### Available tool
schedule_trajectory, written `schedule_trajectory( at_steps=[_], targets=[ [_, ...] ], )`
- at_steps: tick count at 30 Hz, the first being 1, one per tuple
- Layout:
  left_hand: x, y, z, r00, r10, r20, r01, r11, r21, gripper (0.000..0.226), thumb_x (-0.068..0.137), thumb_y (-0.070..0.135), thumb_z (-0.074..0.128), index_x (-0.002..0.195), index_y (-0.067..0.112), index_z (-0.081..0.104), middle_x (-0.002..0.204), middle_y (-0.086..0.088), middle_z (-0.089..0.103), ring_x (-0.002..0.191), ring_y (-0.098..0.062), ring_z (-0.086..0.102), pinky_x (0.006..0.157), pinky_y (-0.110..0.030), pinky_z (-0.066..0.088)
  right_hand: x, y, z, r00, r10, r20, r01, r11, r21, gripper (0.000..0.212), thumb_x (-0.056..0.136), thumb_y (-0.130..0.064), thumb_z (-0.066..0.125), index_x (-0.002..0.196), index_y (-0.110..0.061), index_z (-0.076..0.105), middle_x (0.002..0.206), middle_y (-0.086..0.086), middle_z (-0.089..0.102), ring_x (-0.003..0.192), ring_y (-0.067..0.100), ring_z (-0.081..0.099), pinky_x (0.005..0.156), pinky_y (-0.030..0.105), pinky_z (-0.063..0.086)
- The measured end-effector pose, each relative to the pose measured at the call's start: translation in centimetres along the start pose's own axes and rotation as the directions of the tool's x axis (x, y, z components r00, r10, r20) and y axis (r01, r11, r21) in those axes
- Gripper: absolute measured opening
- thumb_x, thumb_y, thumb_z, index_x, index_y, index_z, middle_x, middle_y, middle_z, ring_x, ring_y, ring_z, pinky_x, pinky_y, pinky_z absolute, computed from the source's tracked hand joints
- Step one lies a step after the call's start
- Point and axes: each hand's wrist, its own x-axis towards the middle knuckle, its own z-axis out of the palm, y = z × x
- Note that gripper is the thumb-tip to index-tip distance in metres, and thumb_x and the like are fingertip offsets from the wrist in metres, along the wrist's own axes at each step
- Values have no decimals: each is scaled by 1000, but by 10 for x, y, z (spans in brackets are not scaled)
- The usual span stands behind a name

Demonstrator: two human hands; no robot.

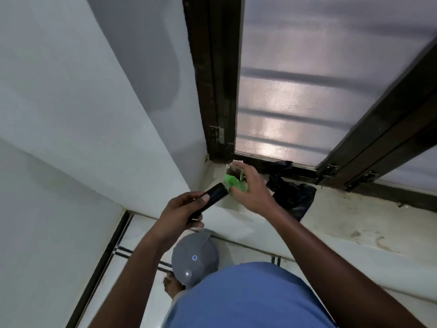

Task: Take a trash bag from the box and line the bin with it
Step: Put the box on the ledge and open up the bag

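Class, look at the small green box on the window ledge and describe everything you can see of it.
The green box is small, seemingly cardboard, green outside with a pale inner flap. It stands on the ledge in the corner below the window frame. Its top is open, showing a dark interior. The right hand grips it, fingers over the top and thumb against the front. A black bag lies just right of it.

Between the left hand's (182, 210) fingers, a glossy black plastic bag roll (211, 197). Under the right hand's (251, 188) fingers, a matt green-and-white cardboard box (233, 179); beyond its fingertips, crinkled black plastic film (292, 195).
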Motion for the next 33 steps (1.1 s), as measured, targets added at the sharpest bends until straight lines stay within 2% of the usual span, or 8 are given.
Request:
schedule_trajectory(
  at_steps=[4,12,16,19,24,26,29,33],
  targets=[
    [0,16,9,999,15,52,-14,1000,-28,33,99,28,79,125,8,78,95,-5,64,75,-18,59,68,-28,59,-1,1,4,988,96,-121,-57,955,290,42,110,-63,50,140,-40,68,136,-6,71,132,14,65,115,52,53],
    [25,57,34,979,202,10,-200,965,169,29,100,26,79,125,12,75,100,-5,74,76,-19,67,66,-27,63,-7,15,6,991,70,-116,-54,989,139,56,94,-37,86,139,-49,54,131,-17,69,126,4,63,103,24,52],
    [51,58,46,915,387,111,-330,564,756,29,99,33,79,125,24,70,114,3,72,90,-18,71,76,-30,60,-9,13,5,990,54,-130,-35,989,141,56,96,-31,87,143,-39,57,134,-12,70,125,5,65,97,13,49],
    [65,54,54,864,420,278,-400,236,886,33,96,26,78,128,26,68,123,0,67,111,-22,67,92,-33,53,-9,14,6,993,46,-107,-31,989,142,59,95,-28,87,145,-35,58,137,-3,70,127,11,67,100,13,49],
    [60,55,64,735,572,363,-536,162,829,55,94,7,72,147,18,58,150,-3,49,135,-21,56,112,-34,50,-12,15,5,985,74,-153,-46,983,179,68,95,-24,86,154,-30,53,145,-5,68,129,8,64,107,19,50],
    [58,48,64,732,628,264,-473,190,861,44,95,10,67,138,17,60,141,-4,54,122,-21,61,99,-33,52,-14,15,5,972,144,-184,-103,970,220,80,94,-26,88,160,-31,44,141,-9,66,120,0,64,96,10,47],
    [63,28,58,914,401,69,-226,360,905,28,97,16,62,125,13,62,123,-5,64,107,-26,66,85,-35,49,-15,13,7,939,249,-239,-164,931,327,93,91,-30,91,165,-30,35,135,-8,66,116,5,68,89,15,49],
    [70,1,57,995,-100,29,68,838,542,52,98,12,69,148,12,56,134,-7,67,119,-30,72,95,-45,64,-15,6,11,902,289,-320,-178,925,335,67,88,-41,93,140,-23,55,121,-6,70,104,2,68,84,28,54]
  ],
)
